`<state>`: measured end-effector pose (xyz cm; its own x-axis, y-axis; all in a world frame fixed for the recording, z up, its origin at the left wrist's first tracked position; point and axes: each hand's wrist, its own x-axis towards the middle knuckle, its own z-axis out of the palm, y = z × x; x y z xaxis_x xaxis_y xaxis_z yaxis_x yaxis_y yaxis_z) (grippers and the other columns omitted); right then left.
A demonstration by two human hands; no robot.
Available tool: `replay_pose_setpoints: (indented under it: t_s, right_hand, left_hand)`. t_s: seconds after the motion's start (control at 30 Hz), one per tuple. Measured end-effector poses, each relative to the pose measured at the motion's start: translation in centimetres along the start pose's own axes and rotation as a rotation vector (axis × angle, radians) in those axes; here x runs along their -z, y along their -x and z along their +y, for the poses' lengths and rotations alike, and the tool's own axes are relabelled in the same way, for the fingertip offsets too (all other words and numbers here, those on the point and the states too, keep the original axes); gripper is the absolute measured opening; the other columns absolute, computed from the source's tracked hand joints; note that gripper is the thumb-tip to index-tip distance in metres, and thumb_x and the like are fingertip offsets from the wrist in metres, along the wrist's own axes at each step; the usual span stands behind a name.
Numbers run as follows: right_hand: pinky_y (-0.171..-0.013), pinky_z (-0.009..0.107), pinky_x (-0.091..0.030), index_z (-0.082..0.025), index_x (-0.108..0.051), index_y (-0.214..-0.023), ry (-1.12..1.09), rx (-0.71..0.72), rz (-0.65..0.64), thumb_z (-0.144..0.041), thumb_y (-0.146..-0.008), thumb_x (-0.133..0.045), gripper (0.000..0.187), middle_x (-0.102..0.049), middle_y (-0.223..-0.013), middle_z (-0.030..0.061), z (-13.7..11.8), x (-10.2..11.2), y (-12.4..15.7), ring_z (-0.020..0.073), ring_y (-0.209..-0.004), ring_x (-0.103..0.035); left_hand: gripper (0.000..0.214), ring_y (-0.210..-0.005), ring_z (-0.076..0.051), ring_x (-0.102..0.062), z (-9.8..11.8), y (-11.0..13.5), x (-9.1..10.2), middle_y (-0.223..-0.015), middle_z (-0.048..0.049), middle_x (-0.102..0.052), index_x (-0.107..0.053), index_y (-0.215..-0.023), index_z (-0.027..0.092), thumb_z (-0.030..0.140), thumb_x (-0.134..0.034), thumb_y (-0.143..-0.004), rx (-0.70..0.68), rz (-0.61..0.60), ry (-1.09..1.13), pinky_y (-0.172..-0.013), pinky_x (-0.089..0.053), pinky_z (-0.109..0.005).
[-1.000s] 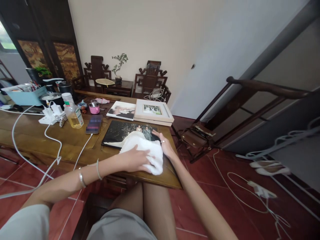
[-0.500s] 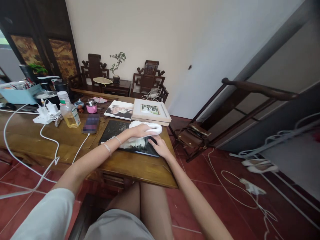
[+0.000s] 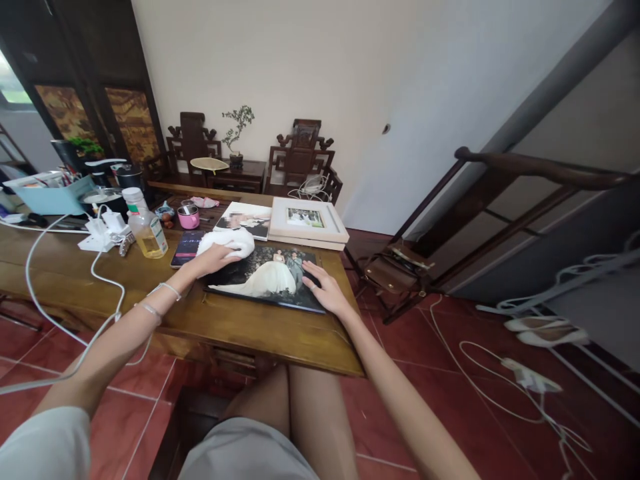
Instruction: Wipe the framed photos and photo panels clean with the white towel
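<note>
A large dark photo print (image 3: 265, 277) with a couple in wedding clothes lies flat on the wooden table (image 3: 240, 330). My left hand (image 3: 210, 259) presses a bunched white cloth (image 3: 227, 242) onto the print's far left corner. My right hand (image 3: 324, 288) lies flat with fingers spread on the print's right edge, holding it down. Both forearms reach over the table's front edge, and bracelets show on my left wrist.
Behind the print lie a white framed photo (image 3: 306, 221) and another print (image 3: 245, 219). To the left are a phone (image 3: 186, 247), a pink cup (image 3: 189, 217), a bottle of yellow liquid (image 3: 146, 233), a power strip (image 3: 103, 237) and white cables. Carved chairs stand at the wall; stair rail at right.
My left hand has carried the cloth from the print's near right part across its top to the far left corner. My right hand has stayed on the right edge.
</note>
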<state>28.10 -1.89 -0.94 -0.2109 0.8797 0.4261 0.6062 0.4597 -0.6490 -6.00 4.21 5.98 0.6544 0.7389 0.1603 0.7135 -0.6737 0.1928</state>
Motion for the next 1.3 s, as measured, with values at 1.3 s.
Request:
replay_pose_setpoints:
  t_s: [1.3]
  right_hand:
    - [-0.112, 0.047, -0.03, -0.021, -0.059, -0.124, 0.004, 0.028, -0.05, -0.04, -0.088, -0.05, 0.042, -0.054, -0.135, 0.0084, 0.3, 0.0, 0.2, 0.0231, -0.13, -0.044]
  left_hand:
    - [0.029, -0.14, -0.02, -0.023, 6.4, 8.7, 1.1, -0.144, -0.0033, -0.042, -0.059, -0.12, 0.026, 0.031, -0.04, -0.098, -0.224, -0.124, -0.037, -0.114, -0.018, -0.04]
